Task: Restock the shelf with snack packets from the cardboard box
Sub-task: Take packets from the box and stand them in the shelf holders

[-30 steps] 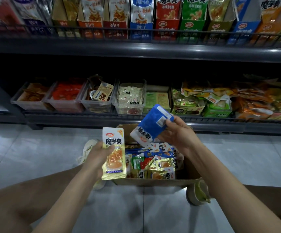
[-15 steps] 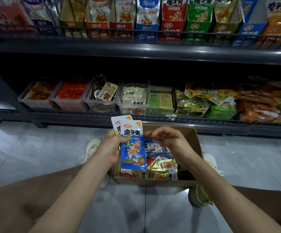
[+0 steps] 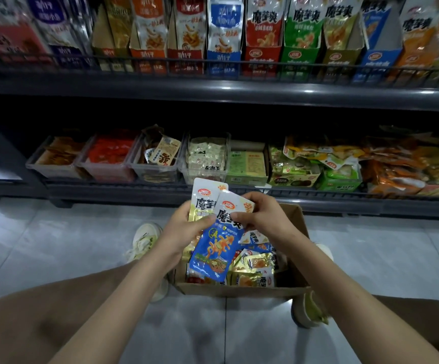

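Right hand, free half a second earlier, now pinched blue snack packet above cardboard box; left hand gripped it with gold packet behind.

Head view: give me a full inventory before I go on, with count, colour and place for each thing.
box: one, brown, on the floor
loose packets: many; gold, blue, red; inside the box
blue packet: one, blue and white, held over the box
gold packet: one, gold and white, behind the blue packet
cartons: a row, mixed colours, upper shelf
bins: four, clear, lower shelf, left
orange packets: a heap, lower shelf, right
shoes: two, pale, either side of the box
left hand: grips both held packets
right hand: pinches the blue packet's top
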The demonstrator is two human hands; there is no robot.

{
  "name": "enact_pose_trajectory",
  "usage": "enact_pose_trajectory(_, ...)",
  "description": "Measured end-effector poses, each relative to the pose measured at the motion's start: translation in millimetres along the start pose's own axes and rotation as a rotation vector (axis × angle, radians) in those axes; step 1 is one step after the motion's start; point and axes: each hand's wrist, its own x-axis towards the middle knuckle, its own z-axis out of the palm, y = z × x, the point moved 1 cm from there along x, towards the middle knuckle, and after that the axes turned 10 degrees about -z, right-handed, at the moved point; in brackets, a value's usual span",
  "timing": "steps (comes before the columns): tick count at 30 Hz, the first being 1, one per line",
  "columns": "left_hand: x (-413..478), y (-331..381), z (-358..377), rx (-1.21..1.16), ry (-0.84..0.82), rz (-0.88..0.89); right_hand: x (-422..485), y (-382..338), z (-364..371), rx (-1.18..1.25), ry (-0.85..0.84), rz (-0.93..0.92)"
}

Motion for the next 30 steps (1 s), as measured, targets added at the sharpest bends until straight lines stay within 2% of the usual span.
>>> enact_pose_trajectory(6, -3.2, 44.6, -5.3, 0.050, 0.113, 0.118, -4.5, -46.9, -56.1, -0.052, 0.148, -0.087)
enact_pose_trajectory(14, -4.4, 131.3, 14.1, 0.034, 0.115, 0.242, 0.6, -130.5, -133.5, -0.073, 0.434, -0.293)
enact_pose_trajectory(21, 11.9, 202.4, 46.9, -0.020, 0.108, 0.286, 11.9, -187.4, -172.4, -0.066, 0.536, -0.388)
enact_pose_trajectory(30, 41.6, 261.5, 81.0, -0.018, 0.067, 0.400, 39.3, -214.7, -218.6, -0.109, 0.659, -0.448)
